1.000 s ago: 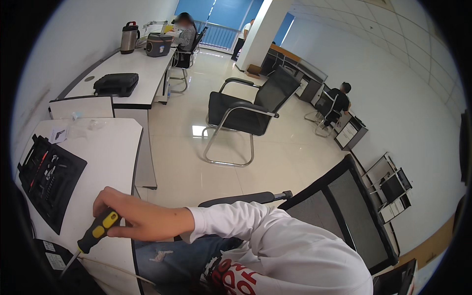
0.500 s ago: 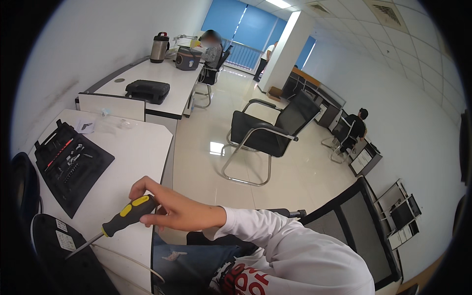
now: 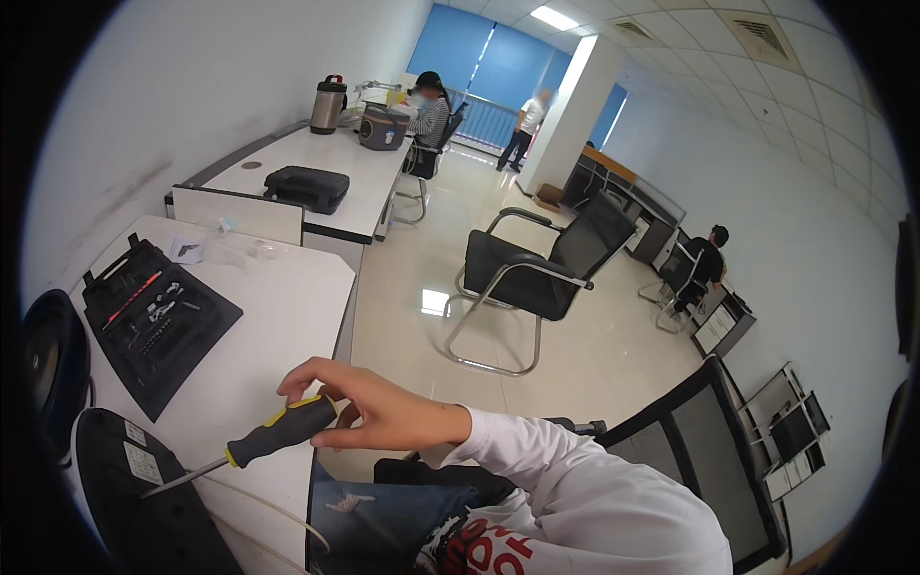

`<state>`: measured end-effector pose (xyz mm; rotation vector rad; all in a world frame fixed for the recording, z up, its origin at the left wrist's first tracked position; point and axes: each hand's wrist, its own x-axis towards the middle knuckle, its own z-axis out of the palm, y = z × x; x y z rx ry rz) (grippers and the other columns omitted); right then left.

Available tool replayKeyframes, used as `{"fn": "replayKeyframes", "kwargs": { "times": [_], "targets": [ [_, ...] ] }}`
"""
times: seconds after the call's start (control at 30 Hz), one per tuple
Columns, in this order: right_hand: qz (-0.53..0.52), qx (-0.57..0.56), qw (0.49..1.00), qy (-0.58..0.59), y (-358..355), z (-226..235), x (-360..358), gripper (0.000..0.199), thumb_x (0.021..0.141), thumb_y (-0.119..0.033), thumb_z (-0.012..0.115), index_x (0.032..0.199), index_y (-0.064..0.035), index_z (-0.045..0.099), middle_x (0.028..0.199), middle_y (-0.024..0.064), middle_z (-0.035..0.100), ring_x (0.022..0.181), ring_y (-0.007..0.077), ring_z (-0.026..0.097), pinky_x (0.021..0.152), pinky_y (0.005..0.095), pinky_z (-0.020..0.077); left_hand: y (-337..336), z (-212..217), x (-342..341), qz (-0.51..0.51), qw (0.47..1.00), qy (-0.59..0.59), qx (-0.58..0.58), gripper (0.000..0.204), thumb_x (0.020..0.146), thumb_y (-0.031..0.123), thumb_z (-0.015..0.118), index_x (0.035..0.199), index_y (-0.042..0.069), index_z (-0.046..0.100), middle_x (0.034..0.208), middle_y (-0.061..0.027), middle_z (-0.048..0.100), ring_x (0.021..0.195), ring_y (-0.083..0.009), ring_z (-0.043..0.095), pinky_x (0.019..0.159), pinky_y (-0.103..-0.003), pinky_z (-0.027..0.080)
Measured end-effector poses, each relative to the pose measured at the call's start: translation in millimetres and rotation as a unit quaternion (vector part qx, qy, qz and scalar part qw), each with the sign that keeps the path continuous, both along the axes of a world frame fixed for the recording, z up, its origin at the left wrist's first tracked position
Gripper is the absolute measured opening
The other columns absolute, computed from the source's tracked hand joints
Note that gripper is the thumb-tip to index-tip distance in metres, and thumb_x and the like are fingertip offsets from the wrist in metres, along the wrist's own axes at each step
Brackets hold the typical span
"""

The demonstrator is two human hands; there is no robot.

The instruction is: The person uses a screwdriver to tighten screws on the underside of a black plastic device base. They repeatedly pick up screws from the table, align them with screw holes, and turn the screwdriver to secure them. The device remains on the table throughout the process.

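My right hand (image 3: 383, 414) reaches left over the white desk (image 3: 278, 316), shut on the black and yellow handle of a screwdriver (image 3: 278, 431). The metal shaft slants down to the left, and its tip rests on or just above a black device with pale labels (image 3: 134, 498) at the desk's near corner. An open black tool case (image 3: 153, 326) with bits and small tools lies on the desk beyond the hand. My left hand is out of sight. A white sleeve covers my right forearm.
A round black object (image 3: 48, 355) sits at the far left edge. A second desk carries a closed black case (image 3: 307, 187), a kettle (image 3: 328, 103) and a bag. Black chairs (image 3: 537, 273) stand on the glossy floor. Other people sit and stand farther off.
The view has swung, so the desk and tool case show more fully. My right hand keeps its hold on the screwdriver, whose tip now points at the black labelled device.
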<state>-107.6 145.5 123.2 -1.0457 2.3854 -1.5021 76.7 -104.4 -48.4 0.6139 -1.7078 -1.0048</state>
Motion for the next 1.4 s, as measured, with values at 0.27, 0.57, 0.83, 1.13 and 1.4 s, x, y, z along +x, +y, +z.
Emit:
{"fn": "replayKeyframes", "kwargs": {
  "times": [0.27, 0.57, 0.83, 1.13, 1.4],
  "targets": [
    [0.001, -0.006, 0.993, -0.121, 5, -2, 2, 0.037, 0.083, -0.02, 0.063, 0.112, -0.0066, 0.044, 0.084, 0.0045, 0.059, 0.059, 0.0096, 0.058, 0.05, 0.02, 0.0415, -7, -9, 5, -0.03, 0.999, -0.007, 0.017, 0.057, 0.079, 0.006, 0.066, 0.125, -0.003, 0.033, 0.118, -0.0205, 0.045, 0.106, -0.0288, 0.047, 0.086, -0.036, 0.045],
    [0.023, -0.031, 0.998, -0.052, -3, 2, 10, 0.047, 0.082, -0.012, 0.063, 0.12, -0.0082, 0.037, 0.105, 0.0068, 0.051, 0.084, 0.0111, 0.053, 0.059, 0.0211, 0.0471, -16, -15, 13, 0.023, 0.937, -0.129, -0.325, 0.033, 0.095, 0.02, 0.043, 0.127, 0.016, 0.043, 0.123, -0.0267, 0.038, 0.103, -0.0359, 0.05, 0.083, -0.043, 0.047],
    [0.015, -0.045, 0.994, -0.094, -2, -2, 4, 0.034, 0.085, -0.013, 0.06, 0.112, -0.0065, 0.04, 0.086, 0.0056, 0.054, 0.064, 0.0125, 0.061, 0.053, 0.0208, 0.046, -10, -7, 9, 0.023, 0.976, -0.144, -0.16, 0.042, 0.085, 0.017, 0.061, 0.122, 0.006, 0.041, 0.12, -0.0234, 0.042, 0.098, -0.0311, 0.052, 0.078, -0.041, 0.048],
    [0.036, -0.05, 0.993, -0.102, 3, -6, 8, 0.039, 0.087, -0.02, 0.057, 0.117, -0.0054, 0.036, 0.102, 0.0087, 0.048, 0.064, 0.0127, 0.06, 0.052, 0.0212, 0.0453, -16, -16, -9, 0.036, 0.998, 0.038, -0.03, 0.06, 0.073, 0.015, 0.074, 0.119, 0.0, 0.038, 0.112, -0.0192, 0.048, 0.096, -0.0278, 0.052, 0.076, -0.039, 0.048],
    [0.023, -0.092, 0.988, -0.125, 4, -10, 6, 0.024, 0.087, -0.012, 0.055, 0.106, -0.0029, 0.042, 0.093, 0.009, 0.055, 0.063, 0.012, 0.061, 0.046, 0.0216, 0.0448, -13, -13, -15, 0.013, 0.998, 0.055, -0.029, 0.062, 0.072, 0.016, 0.075, 0.119, 0.0, 0.037, 0.11, -0.0188, 0.048, 0.096, -0.0277, 0.052, 0.076, -0.038, 0.048]
  ]
}}
